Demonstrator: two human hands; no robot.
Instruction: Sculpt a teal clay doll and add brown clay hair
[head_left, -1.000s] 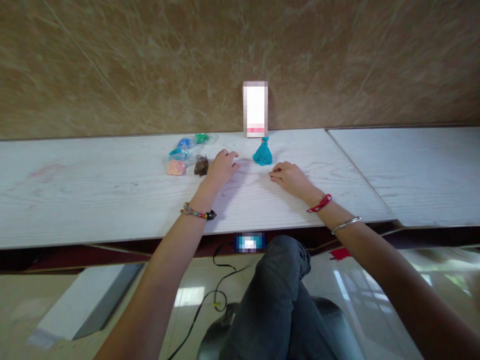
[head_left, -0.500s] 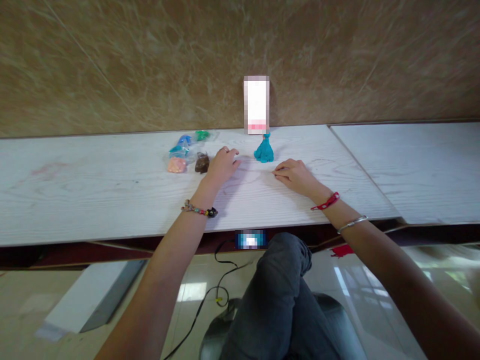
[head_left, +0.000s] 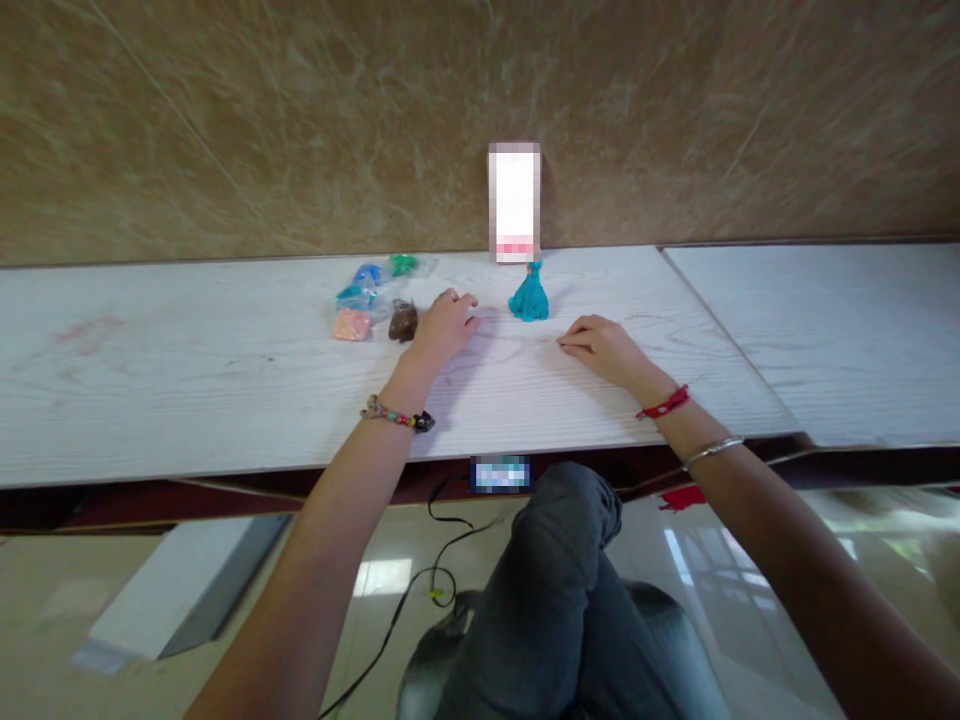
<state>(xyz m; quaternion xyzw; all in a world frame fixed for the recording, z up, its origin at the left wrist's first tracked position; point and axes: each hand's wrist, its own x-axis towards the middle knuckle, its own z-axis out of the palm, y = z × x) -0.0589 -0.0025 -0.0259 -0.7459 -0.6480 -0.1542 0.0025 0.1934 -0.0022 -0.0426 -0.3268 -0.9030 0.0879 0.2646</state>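
My left hand [head_left: 448, 325] hovers over or rests on the white table, its fingers loosely bent and apart with nothing between them. Just left of it lies a brown lump of modelling clay [head_left: 403, 320] in clear wrapping. To the right, my right hand [head_left: 598, 347] has thumb and fingertips pressed together in a pinch low over the tabletop; whatever they hold, if anything, is too small to make out. Between and beyond both hands stands a teal clay figure [head_left: 530, 296], shaped like a flared dress with a narrow top. Neither hand touches it.
Wrapped clay in peach [head_left: 352, 324], blue [head_left: 367, 275], and green [head_left: 403, 265] lies at the back left. A blurred white upright panel [head_left: 514, 203] leans against the marbled wall [head_left: 300, 130]. Another blurred device [head_left: 500, 475] sits at the table's front edge, near a black cable [head_left: 405, 600].
My right hand has slid a little to the right, still pinched. My left hand stays nearly in place, and the clay figure stands as before. The view has shifted slightly.
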